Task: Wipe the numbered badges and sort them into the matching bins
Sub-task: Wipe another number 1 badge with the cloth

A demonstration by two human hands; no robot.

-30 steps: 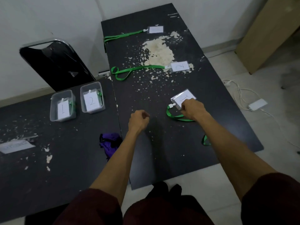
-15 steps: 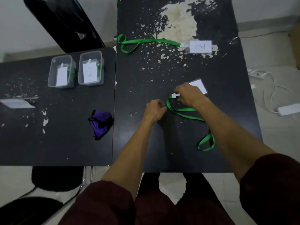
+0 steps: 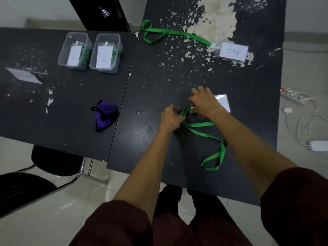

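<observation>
Toward the near edge of the right-hand table (image 3: 156,96) lies the badge (image 3: 224,103), flat in its clear sleeve. I can see only its right part; the right hand (image 3: 204,102) covers the rest, and the number on the card is mostly hidden. That hand's fingers curl down over the clip end and grasp the badge there, though the fingertips themselves are out of my sight. Just beside it, the left hand (image 3: 171,118) is clenched round the green lanyard (image 3: 204,132), gripping the strap close to the clip. From there the strap trails toward me and ends in a loose loop near the table's front edge.

Farther back on the same table lies a second badge (image 3: 233,51) marked 2, its own lanyard (image 3: 170,32) stretched out to the left.

On the left-hand table (image 3: 71,96) stand two clear bins side by side. The right bin (image 3: 92,59) shows a card reading 2. The card in the left bin (image 3: 62,56) is too faint for me to read. A crumpled purple cloth (image 3: 104,115) sits near the seam between the tables, and a white card (image 3: 24,75) lies at far left.

Both black tabletops are badly chipped, with a large pale patch at the far end of the right one. A dark chair (image 3: 99,13) is cut off at the top. White cables and a power strip (image 3: 292,96) lie on the pale tiled floor to the right.
</observation>
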